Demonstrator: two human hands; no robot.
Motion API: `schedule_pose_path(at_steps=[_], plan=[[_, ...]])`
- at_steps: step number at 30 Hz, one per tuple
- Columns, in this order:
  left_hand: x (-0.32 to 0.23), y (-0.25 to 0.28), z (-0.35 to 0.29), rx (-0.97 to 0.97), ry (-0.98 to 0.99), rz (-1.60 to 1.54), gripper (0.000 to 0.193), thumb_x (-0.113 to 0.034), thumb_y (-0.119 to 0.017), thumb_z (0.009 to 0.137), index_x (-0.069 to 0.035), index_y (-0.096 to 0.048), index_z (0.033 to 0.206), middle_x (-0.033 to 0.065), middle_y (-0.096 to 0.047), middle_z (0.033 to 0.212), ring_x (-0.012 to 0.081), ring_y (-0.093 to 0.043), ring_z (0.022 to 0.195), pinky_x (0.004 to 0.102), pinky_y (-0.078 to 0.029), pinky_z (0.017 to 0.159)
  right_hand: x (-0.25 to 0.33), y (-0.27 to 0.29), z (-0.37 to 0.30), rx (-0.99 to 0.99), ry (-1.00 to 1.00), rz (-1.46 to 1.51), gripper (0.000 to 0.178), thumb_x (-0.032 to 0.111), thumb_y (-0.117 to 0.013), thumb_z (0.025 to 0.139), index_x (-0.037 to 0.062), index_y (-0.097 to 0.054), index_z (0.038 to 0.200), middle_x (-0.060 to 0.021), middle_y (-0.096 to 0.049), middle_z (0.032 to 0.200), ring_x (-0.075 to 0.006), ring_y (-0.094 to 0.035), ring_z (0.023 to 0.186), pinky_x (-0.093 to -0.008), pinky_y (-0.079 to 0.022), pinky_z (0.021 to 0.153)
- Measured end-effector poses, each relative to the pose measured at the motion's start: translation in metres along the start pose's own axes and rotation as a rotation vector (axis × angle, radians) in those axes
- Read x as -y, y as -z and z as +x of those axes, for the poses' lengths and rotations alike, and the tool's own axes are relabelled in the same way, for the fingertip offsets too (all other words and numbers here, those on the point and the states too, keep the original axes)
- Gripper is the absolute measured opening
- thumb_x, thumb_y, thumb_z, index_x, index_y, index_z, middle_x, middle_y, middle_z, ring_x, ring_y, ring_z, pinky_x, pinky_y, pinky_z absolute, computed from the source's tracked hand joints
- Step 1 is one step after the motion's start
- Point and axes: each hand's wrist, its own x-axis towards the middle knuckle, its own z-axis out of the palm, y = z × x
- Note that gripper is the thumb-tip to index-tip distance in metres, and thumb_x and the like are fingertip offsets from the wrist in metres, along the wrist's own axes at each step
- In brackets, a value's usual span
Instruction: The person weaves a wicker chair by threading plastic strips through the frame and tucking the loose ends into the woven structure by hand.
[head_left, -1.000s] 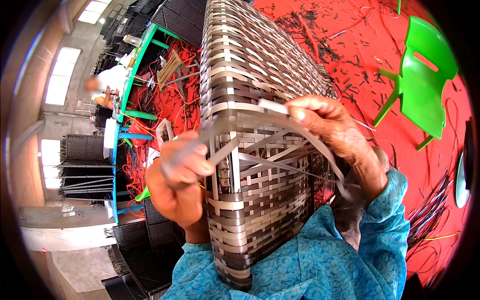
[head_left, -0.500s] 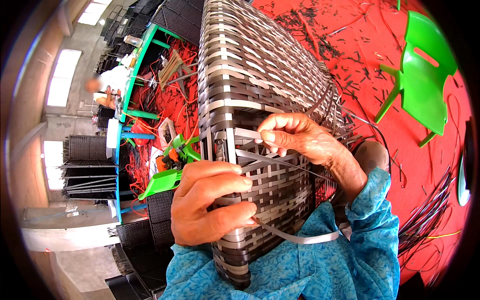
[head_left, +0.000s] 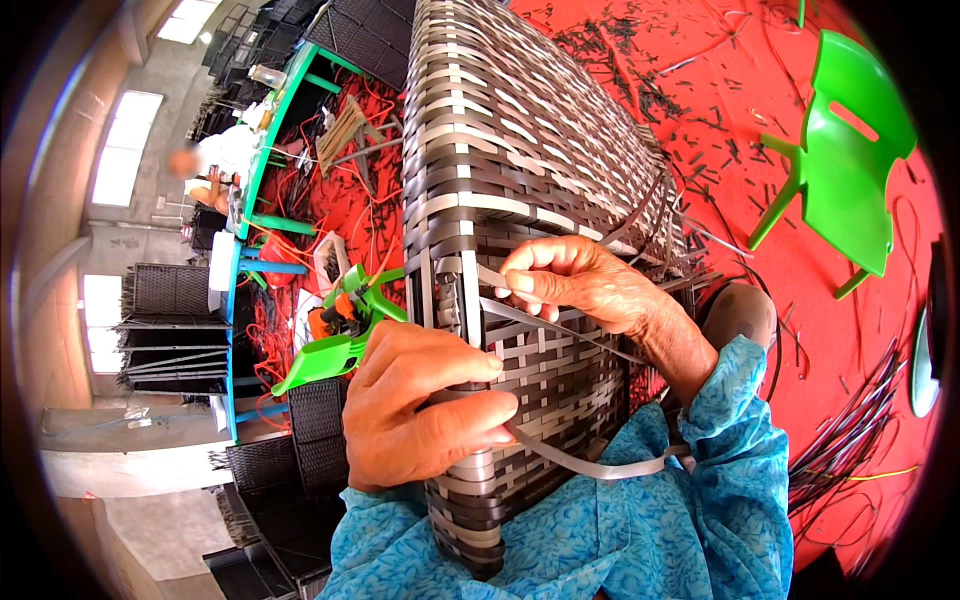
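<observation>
Red floor covering (head_left: 825, 345) spreads beneath the work, strewn at the upper right with short dark scraps (head_left: 655, 98). A green plastic chair (head_left: 850, 195) stands on it at right; below, a loose bundle of long dark strips (head_left: 845, 440) lies near a thin yellow strand (head_left: 885, 474). At left, tangled orange-red cords (head_left: 265, 350) and more dark offcuts litter the red around a green table leg (head_left: 282, 225).
</observation>
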Motion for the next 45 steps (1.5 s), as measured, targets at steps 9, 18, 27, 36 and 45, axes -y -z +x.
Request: schedule_pose_path(at_steps=[9, 18, 27, 36, 45], plan=[[0.003, 0.001, 0.002, 0.011, 0.008, -0.014, 0.033, -0.025, -0.079, 0.060, -0.009, -0.069, 0.088, 0.0066, -0.063, 0.094, 0.0231, -0.060, 0.081, 0.0335, -0.045, 0.069, 0.004, -0.002, -0.003, -0.023, -0.004, 0.023, 0.019, 0.023, -0.059, 0.092, 0.0054, -0.064, 0.097, 0.0053, -0.056, 0.074, -0.0031, -0.043, 0.063, -0.0190, -0.034, 0.054], [0.027, -0.002, 0.011, -0.306, 0.274, 0.116, 0.023, -0.007, -0.073, 0.071, 0.000, -0.068, 0.093, 0.0115, -0.062, 0.092, 0.0231, -0.058, 0.083, 0.0314, -0.045, 0.070, 0.000, -0.009, -0.002, -0.095, -0.013, 0.111, 0.017, 0.023, -0.060, 0.092, 0.0071, -0.064, 0.096, 0.0055, -0.060, 0.079, -0.0027, -0.052, 0.069, -0.0188, -0.043, 0.060], [0.033, 0.004, 0.022, -0.106, 0.184, 0.238, 0.018, -0.001, -0.069, 0.074, -0.002, -0.068, 0.092, 0.0082, -0.061, 0.084, 0.0207, -0.059, 0.074, 0.0293, -0.046, 0.064, 0.003, -0.008, -0.003, -0.088, 0.101, 0.003, 0.018, 0.023, -0.058, 0.093, 0.0062, -0.061, 0.091, 0.0056, -0.058, 0.079, -0.0021, -0.049, 0.070, -0.0194, -0.042, 0.062], [0.035, 0.004, 0.017, -0.101, 0.181, 0.226, 0.019, -0.001, -0.069, 0.074, -0.003, -0.068, 0.093, 0.0077, -0.060, 0.083, 0.0199, -0.058, 0.073, 0.0289, -0.046, 0.063, 0.005, -0.010, -0.008, -0.108, 0.127, -0.004, 0.017, 0.021, -0.056, 0.094, 0.0048, -0.062, 0.094, 0.0050, -0.058, 0.083, -0.0026, -0.049, 0.076, -0.0189, -0.042, 0.069], [0.038, 0.002, 0.019, -0.158, 0.227, 0.087, 0.019, -0.004, -0.073, 0.072, -0.001, -0.066, 0.090, 0.0065, -0.060, 0.083, 0.0161, -0.058, 0.072, 0.0264, -0.045, 0.061, 0.020, -0.022, 0.006, -0.077, 0.135, -0.016, 0.020, 0.026, -0.058, 0.093, 0.0068, -0.063, 0.092, 0.0061, -0.055, 0.074, -0.0012, -0.046, 0.067, -0.0180, -0.038, 0.058]])
